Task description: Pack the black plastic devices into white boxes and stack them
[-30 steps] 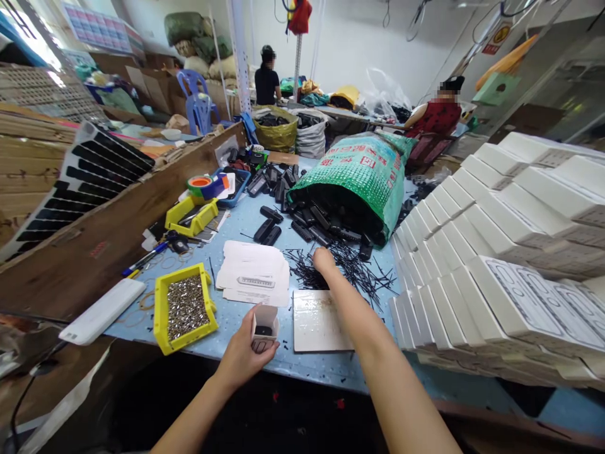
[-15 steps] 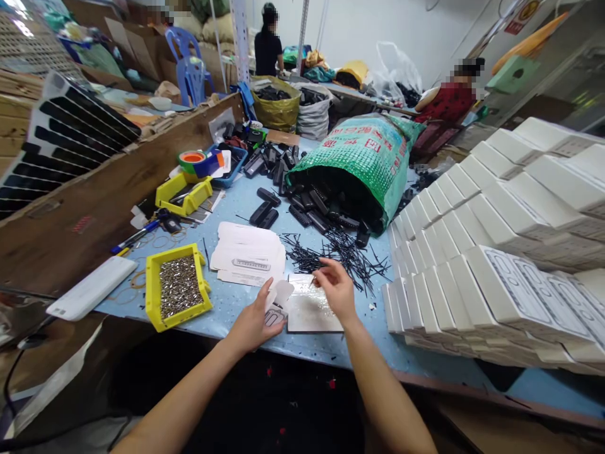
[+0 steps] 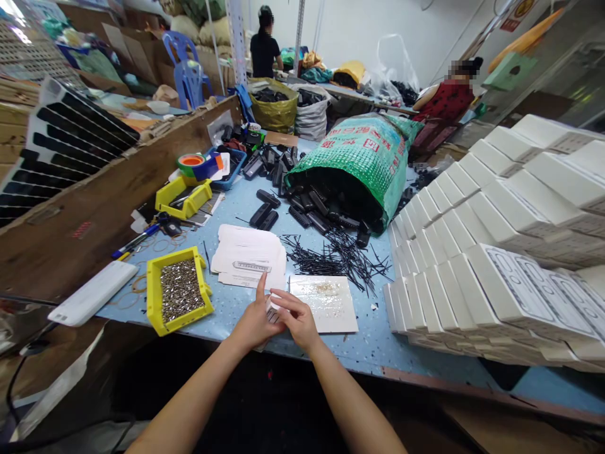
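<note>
My left hand [image 3: 254,321] and my right hand [image 3: 297,321] meet at the table's near edge, both closed around a small white box [image 3: 271,313] that is mostly hidden between them. The left index finger points up. Just behind the hands lies a white tile [image 3: 326,302] with small bits on it. A pile of flat white box blanks [image 3: 248,257] lies to the left of the tile. Thin black sticks [image 3: 338,255] are scattered beyond it.
A yellow bin of small metal parts [image 3: 177,290] sits at left. A green sack [image 3: 366,167] spills black parts mid-table. Stacked white boxes [image 3: 496,252] fill the right. A white flat case [image 3: 92,301], tape roll [image 3: 191,165] and yellow tray [image 3: 182,197] lie left. Two people work at the back.
My right hand drew back from the black sticks to the small box in my left hand. Both hands came nearer the table's edge and the box's flap is now covered.
</note>
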`<control>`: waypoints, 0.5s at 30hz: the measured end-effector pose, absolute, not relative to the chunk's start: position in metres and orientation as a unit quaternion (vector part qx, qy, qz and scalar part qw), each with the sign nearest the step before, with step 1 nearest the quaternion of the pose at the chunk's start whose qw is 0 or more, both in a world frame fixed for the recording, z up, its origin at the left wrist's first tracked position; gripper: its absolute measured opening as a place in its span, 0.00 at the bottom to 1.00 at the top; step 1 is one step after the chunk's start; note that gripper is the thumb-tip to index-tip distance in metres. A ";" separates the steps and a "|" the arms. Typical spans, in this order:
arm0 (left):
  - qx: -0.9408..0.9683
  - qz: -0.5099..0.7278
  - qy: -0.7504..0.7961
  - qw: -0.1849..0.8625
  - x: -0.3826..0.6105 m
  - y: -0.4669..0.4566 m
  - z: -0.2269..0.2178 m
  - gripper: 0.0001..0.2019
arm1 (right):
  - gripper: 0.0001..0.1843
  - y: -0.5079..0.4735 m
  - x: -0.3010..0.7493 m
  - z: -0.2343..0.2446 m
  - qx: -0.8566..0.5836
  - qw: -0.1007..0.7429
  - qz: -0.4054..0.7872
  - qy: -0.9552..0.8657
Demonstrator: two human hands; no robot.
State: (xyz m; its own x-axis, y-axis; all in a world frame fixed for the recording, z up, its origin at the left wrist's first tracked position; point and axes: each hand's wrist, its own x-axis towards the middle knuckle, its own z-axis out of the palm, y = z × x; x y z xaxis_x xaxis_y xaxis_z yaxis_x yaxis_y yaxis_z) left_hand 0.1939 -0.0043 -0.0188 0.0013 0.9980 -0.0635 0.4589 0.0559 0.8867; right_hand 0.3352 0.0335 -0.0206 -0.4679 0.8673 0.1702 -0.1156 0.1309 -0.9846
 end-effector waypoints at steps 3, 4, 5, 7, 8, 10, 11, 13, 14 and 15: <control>0.580 0.332 0.629 0.397 0.195 -0.002 -0.015 0.54 | 0.14 0.031 0.335 -0.017 -0.326 0.426 0.572 -0.620; 0.578 0.334 0.628 0.400 0.195 -0.002 -0.015 0.53 | 0.15 0.031 0.336 -0.016 -0.318 0.427 0.557 -0.637; 0.577 0.342 0.620 0.406 0.195 -0.003 -0.014 0.53 | 0.16 0.030 0.337 -0.015 -0.301 0.429 0.532 -0.665; 0.572 0.362 0.606 0.417 0.195 -0.005 -0.014 0.52 | 0.18 0.030 0.342 -0.012 -0.262 0.427 0.462 -0.732; 0.567 0.368 0.606 0.419 0.195 -0.007 -0.014 0.51 | 0.20 0.030 0.345 -0.010 -0.249 0.420 0.427 -0.761; 0.560 0.363 0.617 0.417 0.193 -0.010 -0.013 0.50 | 0.24 0.031 0.350 -0.006 -0.243 0.407 0.360 -0.803; 0.557 0.356 0.624 0.417 0.191 -0.011 -0.014 0.49 | 0.27 0.030 0.352 -0.003 -0.240 0.402 0.338 -0.817; 0.559 0.342 0.629 0.418 0.189 -0.012 -0.015 0.48 | 0.28 0.028 0.354 0.000 -0.230 0.386 0.317 -0.836; 0.561 0.340 0.630 0.415 0.189 -0.011 -0.016 0.48 | 0.27 0.025 0.353 -0.001 -0.237 0.376 0.315 -0.839; 0.561 0.348 0.633 0.404 0.190 -0.011 -0.016 0.48 | 0.27 0.021 0.352 -0.003 -0.256 0.365 0.319 -0.836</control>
